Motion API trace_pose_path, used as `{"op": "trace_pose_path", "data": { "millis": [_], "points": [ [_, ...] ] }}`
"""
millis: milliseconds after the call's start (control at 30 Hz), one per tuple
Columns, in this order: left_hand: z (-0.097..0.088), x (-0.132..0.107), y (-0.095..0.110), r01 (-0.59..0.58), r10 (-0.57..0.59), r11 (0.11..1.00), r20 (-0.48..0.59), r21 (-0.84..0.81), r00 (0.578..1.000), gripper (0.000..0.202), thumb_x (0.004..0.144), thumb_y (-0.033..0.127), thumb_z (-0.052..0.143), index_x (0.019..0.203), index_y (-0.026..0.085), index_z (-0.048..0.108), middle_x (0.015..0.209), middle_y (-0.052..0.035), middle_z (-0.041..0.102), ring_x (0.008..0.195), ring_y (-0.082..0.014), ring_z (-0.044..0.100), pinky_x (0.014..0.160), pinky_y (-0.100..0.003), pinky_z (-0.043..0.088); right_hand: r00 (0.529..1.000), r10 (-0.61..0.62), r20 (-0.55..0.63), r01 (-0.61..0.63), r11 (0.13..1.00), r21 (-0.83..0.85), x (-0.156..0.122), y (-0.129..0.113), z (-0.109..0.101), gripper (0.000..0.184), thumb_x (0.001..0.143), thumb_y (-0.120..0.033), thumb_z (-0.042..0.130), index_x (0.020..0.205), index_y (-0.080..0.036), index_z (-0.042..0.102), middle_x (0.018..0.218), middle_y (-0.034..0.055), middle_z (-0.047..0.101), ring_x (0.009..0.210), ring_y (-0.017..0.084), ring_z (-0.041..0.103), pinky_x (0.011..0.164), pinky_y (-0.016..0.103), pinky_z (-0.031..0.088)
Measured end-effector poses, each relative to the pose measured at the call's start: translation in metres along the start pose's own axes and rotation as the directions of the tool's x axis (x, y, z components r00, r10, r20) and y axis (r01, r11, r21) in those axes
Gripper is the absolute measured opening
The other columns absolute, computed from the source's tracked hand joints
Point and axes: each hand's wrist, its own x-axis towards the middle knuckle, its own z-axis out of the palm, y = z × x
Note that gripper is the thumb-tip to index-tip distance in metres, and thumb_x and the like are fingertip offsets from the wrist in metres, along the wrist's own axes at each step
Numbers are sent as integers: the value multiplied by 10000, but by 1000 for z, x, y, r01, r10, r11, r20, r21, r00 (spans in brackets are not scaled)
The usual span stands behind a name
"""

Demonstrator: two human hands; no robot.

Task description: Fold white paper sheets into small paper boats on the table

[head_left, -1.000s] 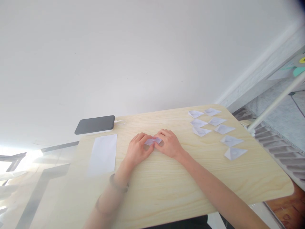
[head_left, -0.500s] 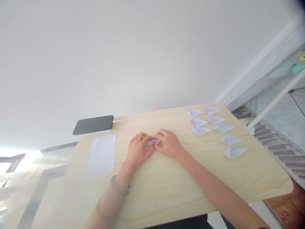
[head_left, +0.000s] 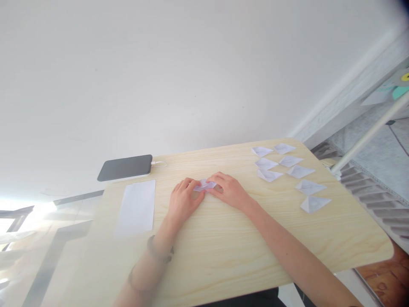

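Note:
My left hand (head_left: pixel 184 199) and my right hand (head_left: pixel 228 190) meet at the middle of a light wooden table (head_left: pixel 223 247). Between their fingertips lies a small folded white paper piece (head_left: pixel 205 185), pinched from both sides and pressed against the tabletop. Both hands have their fingers curled round the paper. Most of the piece is hidden under the fingers. A dark bracelet sits on my left wrist.
A white paper strip (head_left: pixel 136 206) lies flat at the left. A dark phone (head_left: pixel 125 167) with a white cable rests at the far left edge. Several folded white paper shapes (head_left: pixel 289 172) lie in rows at the right. A white rail (head_left: pixel 370 134) crosses beyond the table's right corner.
The paper piece and both sets of fingertips have shifted slightly away from me, and the right hand's fingers have slid further over the paper. The rest has not moved.

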Motion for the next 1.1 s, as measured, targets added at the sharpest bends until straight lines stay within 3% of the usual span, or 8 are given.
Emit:
{"op": "trace_pose_path", "data": {
  "millis": [133, 300, 500, 600, 800, 1100],
  "points": [
    [-1, 0, -3, 45, -45, 998, 4, -46, 999, 165, 810, 340, 493, 889, 215, 566, 880, -24, 598, 740, -143, 581, 661, -260, 455, 998, 12, 56, -19, 992, 122, -2, 10, -11, 211, 800, -300, 533, 992, -216, 554, 901, 10, 606, 661, 97, 548, 669, 243, 446],
    [-3, 0, -14, 117, -114, 983, 36, -139, 993, 222, 790, 393, 526, 907, 211, 577, 874, -20, 635, 674, -135, 591, 647, -272, 480, 1000, -14, 5, 13, 992, 127, -3, 14, -10, 141, 854, -206, 446, 902, -203, 579, 902, 10, 624, 808, 111, 568, 751, 245, 434],
    [-8, -4, -33, -24, 29, 964, 17, -267, 999, 195, 839, 264, 466, 934, 225, 632, 1035, -33, 636, 948, -161, 582, 849, -320, 464, 998, 4, -55, -1, 998, 58, -2, 15, -7, 189, 874, -247, 412, 928, -208, 588, 888, 28, 625, 813, 130, 575, 754, 267, 439],
    [-9, -4, -33, -44, 47, 958, 1, -282, 999, 208, 844, 241, 447, 920, 222, 639, 1033, -39, 640, 943, -166, 585, 840, -338, 472, 999, -14, -34, 17, 998, 63, -1, 13, -10, 184, 873, -228, 403, 920, -203, 580, 895, 33, 607, 814, 128, 562, 749, 264, 436],
    [-9, -4, -30, 35, -39, 959, -8, -280, 999, 201, 825, 223, 455, 941, 216, 619, 976, -33, 659, 889, -165, 604, 786, -314, 501, 998, -62, -9, 62, 997, 53, -3, 10, -11, 148, 848, -183, 422, 876, -192, 567, 913, 43, 578, 800, 126, 550, 738, 262, 431],
    [-7, -5, -31, -40, 42, 967, 1, -253, 999, 216, 812, 166, 451, 862, 235, 649, 1067, -29, 617, 976, -164, 572, 843, -326, 481, 996, -82, 18, 81, 996, 42, -4, 6, -11, 203, 853, -161, 389, 952, -194, 563, 894, 41, 548, 768, 124, 535, 737, 266, 432]
  ]
}}
